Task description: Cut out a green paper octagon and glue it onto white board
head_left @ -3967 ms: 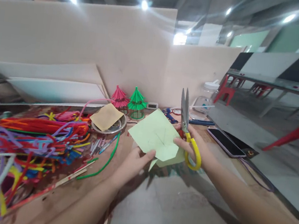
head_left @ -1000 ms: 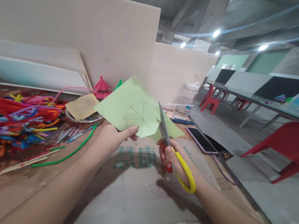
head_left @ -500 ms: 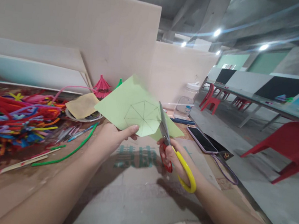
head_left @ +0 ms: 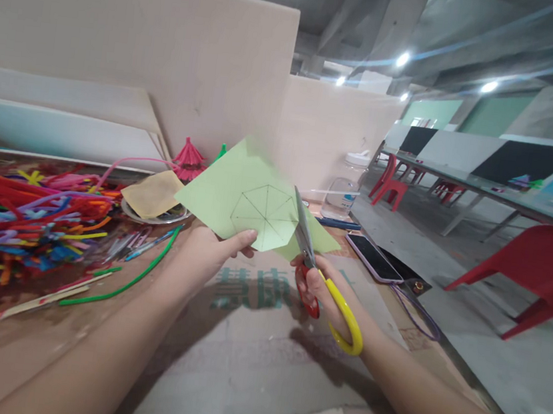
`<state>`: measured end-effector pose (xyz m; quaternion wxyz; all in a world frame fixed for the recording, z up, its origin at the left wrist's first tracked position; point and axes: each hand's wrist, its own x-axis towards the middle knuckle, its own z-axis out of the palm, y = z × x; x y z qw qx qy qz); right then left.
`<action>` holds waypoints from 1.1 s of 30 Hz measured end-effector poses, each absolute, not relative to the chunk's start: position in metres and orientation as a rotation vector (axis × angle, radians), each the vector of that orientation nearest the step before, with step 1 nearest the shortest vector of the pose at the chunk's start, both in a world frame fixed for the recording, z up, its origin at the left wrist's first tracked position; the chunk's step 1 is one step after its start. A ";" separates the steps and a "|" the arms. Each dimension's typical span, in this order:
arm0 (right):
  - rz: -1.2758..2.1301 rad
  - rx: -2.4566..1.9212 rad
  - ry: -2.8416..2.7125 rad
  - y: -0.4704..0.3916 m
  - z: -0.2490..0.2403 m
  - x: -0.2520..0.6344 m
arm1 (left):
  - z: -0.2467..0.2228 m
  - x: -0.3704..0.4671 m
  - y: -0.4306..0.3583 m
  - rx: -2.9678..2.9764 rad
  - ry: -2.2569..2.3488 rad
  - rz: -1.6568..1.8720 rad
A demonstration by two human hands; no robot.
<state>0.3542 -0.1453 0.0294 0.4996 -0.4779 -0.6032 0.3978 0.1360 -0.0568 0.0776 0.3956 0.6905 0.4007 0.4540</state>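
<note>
A sheet of light green paper is raised above the table, with an octagon and crossing lines drawn on it. My left hand pinches its lower edge, thumb on top near the octagon. My right hand grips a pair of scissors with one yellow and one red handle loop. The blades lie at the octagon's right side, where the paper is cut along the lower right edges. Behind the blades, a partly cut flap of the same paper hangs to the right.
Colourful pipe cleaners heap up at the left, near a dish with yellowish paper on it. A clear bottle and a phone are at the right. Cardboard covers the table under my hands. A red chair stands beyond.
Almost nothing differs. Both hands, the paper and the scissors keep the same position, with only a very slight shift of the view.
</note>
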 end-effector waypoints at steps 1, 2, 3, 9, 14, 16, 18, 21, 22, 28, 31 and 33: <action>0.963 -1.157 -1.459 -0.145 0.029 0.354 | 0.078 0.136 -0.057 1.749 1.013 1.147; 0.958 -1.154 -1.458 -0.145 0.028 0.355 | 0.078 0.136 -0.057 1.749 1.015 1.141; 0.953 -1.150 -1.460 -0.144 0.027 0.355 | 0.078 0.135 -0.056 1.752 1.022 1.130; 0.951 -1.138 -1.470 -0.143 0.025 0.356 | 0.075 0.133 -0.052 1.765 1.013 1.110; 0.964 -1.112 -1.468 -0.143 0.026 0.355 | 0.075 0.134 -0.052 1.740 0.999 1.122; 0.966 -1.107 -1.462 -0.143 0.025 0.355 | 0.076 0.134 -0.052 1.739 1.001 1.125; 0.964 -1.106 -1.467 -0.143 0.024 0.356 | 0.076 0.134 -0.053 1.754 1.021 1.118; 0.927 -1.111 -1.511 -0.144 0.025 0.357 | 0.076 0.133 -0.052 1.776 1.038 1.107; 0.899 -1.116 -1.528 -0.145 0.025 0.358 | 0.076 0.132 -0.052 1.781 1.035 1.109; 0.885 -1.142 -1.525 -0.146 0.026 0.359 | 0.075 0.131 -0.051 1.806 1.031 1.134; 0.900 -1.148 -1.512 -0.146 0.029 0.357 | 0.076 0.132 -0.052 1.797 1.040 1.126; 0.903 -1.164 -1.506 -0.147 0.033 0.355 | 0.076 0.133 -0.052 1.782 1.030 1.126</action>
